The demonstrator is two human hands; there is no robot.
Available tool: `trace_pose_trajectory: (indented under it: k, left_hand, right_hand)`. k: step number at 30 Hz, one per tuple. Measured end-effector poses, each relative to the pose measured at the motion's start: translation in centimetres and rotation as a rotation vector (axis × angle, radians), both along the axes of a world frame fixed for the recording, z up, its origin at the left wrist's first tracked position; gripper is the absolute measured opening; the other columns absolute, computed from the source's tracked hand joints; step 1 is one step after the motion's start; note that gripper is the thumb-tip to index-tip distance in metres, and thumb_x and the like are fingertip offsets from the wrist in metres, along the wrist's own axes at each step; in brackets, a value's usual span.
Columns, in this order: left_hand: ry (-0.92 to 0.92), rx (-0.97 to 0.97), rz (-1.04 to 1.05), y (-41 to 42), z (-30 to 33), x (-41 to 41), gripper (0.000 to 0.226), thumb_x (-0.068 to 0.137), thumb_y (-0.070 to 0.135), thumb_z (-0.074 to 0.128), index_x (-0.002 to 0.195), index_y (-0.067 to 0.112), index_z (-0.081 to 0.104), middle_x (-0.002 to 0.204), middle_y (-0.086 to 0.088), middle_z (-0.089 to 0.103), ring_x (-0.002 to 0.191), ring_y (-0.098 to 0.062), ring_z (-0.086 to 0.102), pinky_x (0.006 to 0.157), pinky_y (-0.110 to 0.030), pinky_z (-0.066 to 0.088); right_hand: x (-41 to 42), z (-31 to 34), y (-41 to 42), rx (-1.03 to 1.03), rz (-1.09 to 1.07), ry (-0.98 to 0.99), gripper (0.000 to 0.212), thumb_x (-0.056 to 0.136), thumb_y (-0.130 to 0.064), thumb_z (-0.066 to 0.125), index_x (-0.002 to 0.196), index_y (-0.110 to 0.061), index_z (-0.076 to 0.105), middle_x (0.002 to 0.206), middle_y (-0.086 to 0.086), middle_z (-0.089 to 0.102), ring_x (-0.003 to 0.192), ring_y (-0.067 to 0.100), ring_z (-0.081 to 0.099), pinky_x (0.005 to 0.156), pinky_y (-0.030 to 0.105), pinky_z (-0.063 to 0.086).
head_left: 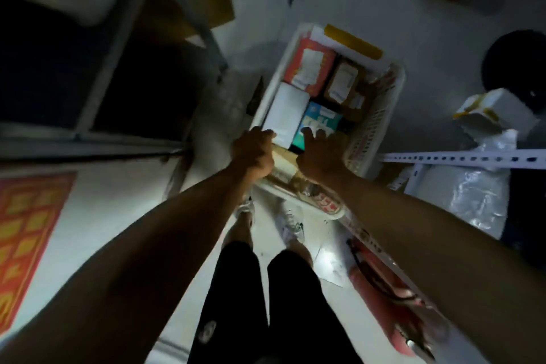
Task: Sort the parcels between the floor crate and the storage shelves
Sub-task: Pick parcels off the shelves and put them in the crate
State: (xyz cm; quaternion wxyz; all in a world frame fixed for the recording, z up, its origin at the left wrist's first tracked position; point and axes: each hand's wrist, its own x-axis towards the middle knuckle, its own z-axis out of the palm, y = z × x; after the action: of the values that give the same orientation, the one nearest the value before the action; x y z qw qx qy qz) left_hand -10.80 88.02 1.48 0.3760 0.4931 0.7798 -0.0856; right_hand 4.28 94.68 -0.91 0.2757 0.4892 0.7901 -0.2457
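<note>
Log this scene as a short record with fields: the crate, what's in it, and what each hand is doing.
crate: white slatted crate on the floor, packed with parcels
parcels: white parcel, blue box, red box, brown box
left hand: left hand closed at the near edge of the white parcel
right hand: right hand fingers spread over the blue box
grip: blurred, unclear

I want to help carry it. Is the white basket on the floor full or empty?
Nearly full. The white basket holds a red box, a brown box, a white parcel and a blue box, packed side by side.
</note>
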Motion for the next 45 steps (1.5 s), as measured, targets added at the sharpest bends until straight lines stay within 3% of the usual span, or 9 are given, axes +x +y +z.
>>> trace_pose_trajectory:
  k: [4, 8, 12, 18, 24, 27, 32, 38, 45]
  left_hand:
    - [0.172, -0.005, 0.148, -7.1, 7.4, -0.7, 0.051, 0.094, 0.033, 0.062, 0.143, 0.024, 0.048, 0.140, -0.009, 0.049, 0.129, -0.032, 0.049, 0.100, -0.045, 0.045]
    - [0.193, 0.022, 0.445, -16.3, 13.0, -0.9, 0.064, 0.086, 0.008, 0.061, 0.146, 0.027, 0.048, 0.142, -0.007, 0.049, 0.130, -0.031, 0.049, 0.099, -0.045, 0.047]
    - [0.246, 0.020, 0.733, -26.2, 17.2, 0.5, 0.067, 0.081, 0.002, 0.059, 0.142, 0.028, 0.051, 0.129, -0.007, 0.054, 0.119, -0.032, 0.053, 0.089, -0.044, 0.048]
    - [0.325, -0.068, 1.155, -41.3, 21.5, 5.2, 0.060, 0.083, 0.005, 0.059, 0.139, 0.023, 0.052, 0.132, -0.007, 0.051, 0.118, -0.033, 0.052, 0.092, -0.042, 0.047]
    - [0.342, -0.111, 1.682, -56.3, 24.5, 15.1, 0.062, 0.088, 0.009, 0.057, 0.146, 0.031, 0.046, 0.140, -0.005, 0.047, 0.127, -0.031, 0.051, 0.104, -0.043, 0.046]
    - [0.377, -0.125, 1.902, -63.8, 25.8, 22.0, 0.057, 0.089, 0.009, 0.052, 0.142, 0.030, 0.049, 0.140, -0.006, 0.047, 0.127, -0.032, 0.051, 0.105, -0.046, 0.045]
    - [0.497, -0.182, 2.153, -74.0, 28.2, 31.6, 0.053, 0.088, 0.011, 0.057, 0.139, 0.027, 0.055, 0.137, -0.006, 0.052, 0.124, -0.030, 0.053, 0.101, -0.042, 0.047]
    - [0.603, -0.221, 2.466, -78.7, 30.2, 39.9, 0.050, 0.090, 0.020, 0.057, 0.140, 0.023, 0.056, 0.137, -0.010, 0.053, 0.125, -0.033, 0.054, 0.101, -0.044, 0.047]
    - [0.572, -0.254, 2.844, -76.0, 29.3, 45.9, 0.048, 0.089, 0.022, 0.062, 0.137, 0.028, 0.059, 0.140, -0.006, 0.054, 0.125, -0.029, 0.056, 0.102, -0.042, 0.050]
  right_hand:
    - [-2.9, 5.5, -4.5, 0.026, 0.273, 0.105, 0.063, 0.094, -0.040, 0.056, 0.149, -0.022, 0.033, 0.138, 0.016, 0.043, 0.121, 0.042, 0.046, 0.086, 0.047, 0.043]
    - [-6.5, 10.9, -9.6, -0.060, 0.508, 0.119, 0.067, 0.098, -0.043, 0.050, 0.155, -0.022, 0.024, 0.151, 0.016, 0.036, 0.132, 0.040, 0.041, 0.099, 0.050, 0.042]
    - [-9.9, 16.3, -16.5, -0.088, 0.795, 0.099, 0.072, 0.097, -0.037, 0.052, 0.158, -0.021, 0.016, 0.155, 0.016, 0.032, 0.136, 0.039, 0.038, 0.107, 0.048, 0.041]
    - [-12.5, 21.8, -31.1, -0.019, 1.281, 0.226, 0.057, 0.096, -0.034, 0.058, 0.145, -0.018, 0.034, 0.142, 0.015, 0.044, 0.129, 0.038, 0.046, 0.097, 0.047, 0.046]
    - [-9.4, 25.2, -50.8, -0.045, 1.710, 0.356, 0.058, 0.093, -0.034, 0.058, 0.144, -0.018, 0.034, 0.133, 0.011, 0.048, 0.124, 0.035, 0.051, 0.088, 0.042, 0.047]
    - [-5.5, 26.9, -60.5, -0.112, 1.924, 0.442, 0.058, 0.091, -0.030, 0.058, 0.144, -0.016, 0.036, 0.129, 0.014, 0.050, 0.116, 0.036, 0.055, 0.077, 0.037, 0.039]
    - [0.7, 29.1, -74.6, -0.208, 2.159, 0.506, 0.058, 0.096, -0.035, 0.057, 0.146, -0.017, 0.036, 0.139, 0.014, 0.048, 0.123, 0.037, 0.052, 0.086, 0.040, 0.045]
    - [8.3, 31.3, -83.8, -0.162, 2.558, 0.646, 0.050, 0.092, -0.026, 0.057, 0.138, -0.016, 0.040, 0.136, 0.016, 0.049, 0.117, 0.036, 0.054, 0.077, 0.036, 0.041]
    - [15.4, 31.8, -86.4, -0.303, 2.927, 0.607, 0.055, 0.091, -0.026, 0.061, 0.141, -0.017, 0.040, 0.139, 0.015, 0.048, 0.126, 0.039, 0.050, 0.096, 0.047, 0.046]
